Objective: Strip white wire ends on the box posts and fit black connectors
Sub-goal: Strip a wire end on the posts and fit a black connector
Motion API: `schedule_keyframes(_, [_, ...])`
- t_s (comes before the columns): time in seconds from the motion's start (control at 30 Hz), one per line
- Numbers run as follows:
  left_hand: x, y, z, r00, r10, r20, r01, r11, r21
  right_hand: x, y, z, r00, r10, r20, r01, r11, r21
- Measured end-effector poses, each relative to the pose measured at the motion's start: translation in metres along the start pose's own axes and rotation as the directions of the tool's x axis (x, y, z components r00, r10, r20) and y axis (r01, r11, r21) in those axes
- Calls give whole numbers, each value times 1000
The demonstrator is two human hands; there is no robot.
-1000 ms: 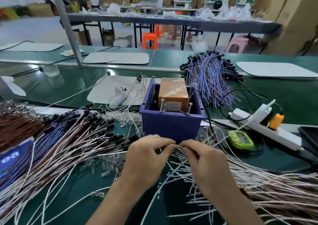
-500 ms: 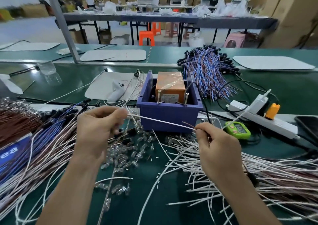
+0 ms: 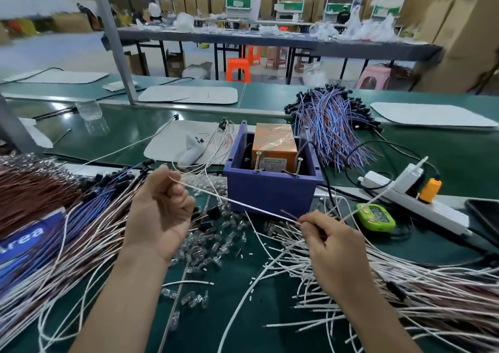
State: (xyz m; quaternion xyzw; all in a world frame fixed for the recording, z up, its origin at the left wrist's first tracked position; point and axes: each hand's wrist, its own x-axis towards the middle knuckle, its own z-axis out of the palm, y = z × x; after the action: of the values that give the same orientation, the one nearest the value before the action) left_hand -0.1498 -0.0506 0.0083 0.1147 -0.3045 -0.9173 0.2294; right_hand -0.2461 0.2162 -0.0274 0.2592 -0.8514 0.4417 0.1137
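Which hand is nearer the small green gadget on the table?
Right. The right hand is just left of the green gadget; the left hand is far to its left, past the purple box.

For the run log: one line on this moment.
left hand: grips wire | right hand: pinches other end | wire: stretched before box | posts: untouched

Bench clutter, near to far
Green timer (image 3: 376,217) sits just in front of a white power strip (image 3: 442,212) carrying an orange plug (image 3: 430,189) and a white adapter (image 3: 410,174); blue-and-brown wire bundle (image 3: 332,125) fanned out behind, beside a white mat (image 3: 432,113). White handheld tool (image 3: 190,150) lies on a second mat (image 3: 167,142). Clear cup (image 3: 90,109) far left near a metal post (image 3: 113,39). Loose clear caps (image 3: 205,247) scattered mid-bench. Orange stool (image 3: 237,69) and pink stool (image 3: 374,77) beyond, by a long table (image 3: 270,42).
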Motion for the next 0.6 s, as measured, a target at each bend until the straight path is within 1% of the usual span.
schedule_keyframes(0.07, [-1,1,-3,996,32,-88,-28,998,54,-2,-1,-1,1000,6,1,-6,1000,10])
schedule_keyframes(0.1, [0,2,-4,994,36,-104,-29,997,71,-3,0,-1,1000,8,-5,-8,1000,9])
schedule_keyframes(0.27, [7,9,0,997,7,-81,-4,999,35,-3,-1,3,999,14,49,-15,1000,13])
schedule_keyframes(0.37, [6,7,6,992,-27,-120,29,1000,8,0,0,2,999,16,41,-15,1000,-11])
schedule_keyframes(0.5, [2,2,10,996,-2,-91,7,998,56,1,-5,3,999,4,38,-5,1000,22])
schedule_keyframes(0.6, [1,0,11,995,29,-99,-16,991,136,2,-6,6,999,22,47,-24,999,34])
